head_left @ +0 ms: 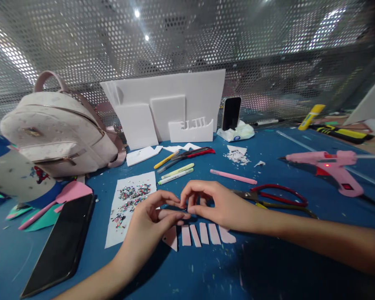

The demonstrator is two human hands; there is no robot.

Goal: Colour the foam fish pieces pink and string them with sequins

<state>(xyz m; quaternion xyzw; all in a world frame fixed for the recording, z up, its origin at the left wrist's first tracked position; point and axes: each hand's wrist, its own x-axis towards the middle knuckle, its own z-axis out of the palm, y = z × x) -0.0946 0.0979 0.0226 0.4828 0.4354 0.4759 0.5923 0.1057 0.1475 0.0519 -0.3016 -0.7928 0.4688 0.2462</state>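
Note:
My left hand and my right hand meet at the fingertips over the blue table, just above a row of several small pale pink strips. Both hands have their fingers curled in a pinch. Whatever sits between the fingertips is too small to make out. A white sheet sprinkled with coloured confetti lies just left of my left hand. Red-handled scissors lie right behind my right wrist.
A pink glue gun with a red light lies at the right. White foam boards lean on the mesh wall beside a propped phone. Pens, a pink stick, a pale backpack and a dark phone surround the work spot.

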